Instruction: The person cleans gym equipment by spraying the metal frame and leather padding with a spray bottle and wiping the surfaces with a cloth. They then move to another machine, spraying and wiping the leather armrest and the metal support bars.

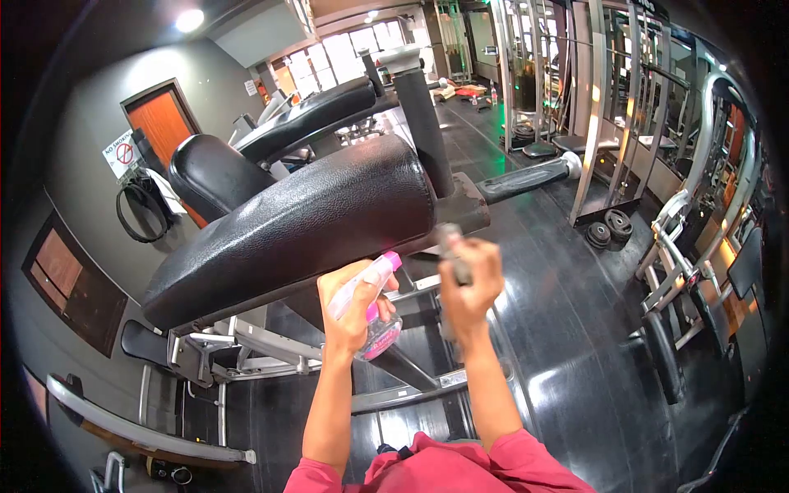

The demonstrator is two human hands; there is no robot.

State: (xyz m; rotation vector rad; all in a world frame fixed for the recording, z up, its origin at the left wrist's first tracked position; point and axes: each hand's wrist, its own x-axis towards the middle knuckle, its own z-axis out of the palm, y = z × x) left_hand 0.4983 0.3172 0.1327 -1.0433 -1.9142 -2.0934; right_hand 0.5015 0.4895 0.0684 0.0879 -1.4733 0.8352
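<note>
A clear spray bottle (383, 335) with a pink and white trigger head is gripped in my left hand (347, 311), its nozzle pointing up and to the right. My right hand (474, 286) is closed around a greyish cloth (452, 245), smeared by motion. Both hands are just on the near side of a long black padded cushion (304, 205) on a gym machine. The cloth is close to the cushion's right end; whether it touches cannot be made out.
A padded lever (530, 177) juts out right of the cushion. Behind it stands a black backrest (215, 177). Weight plates (610, 230) lie on the floor at right, by a cable rack (593, 123). A metal bar (156, 435) crosses the lower left.
</note>
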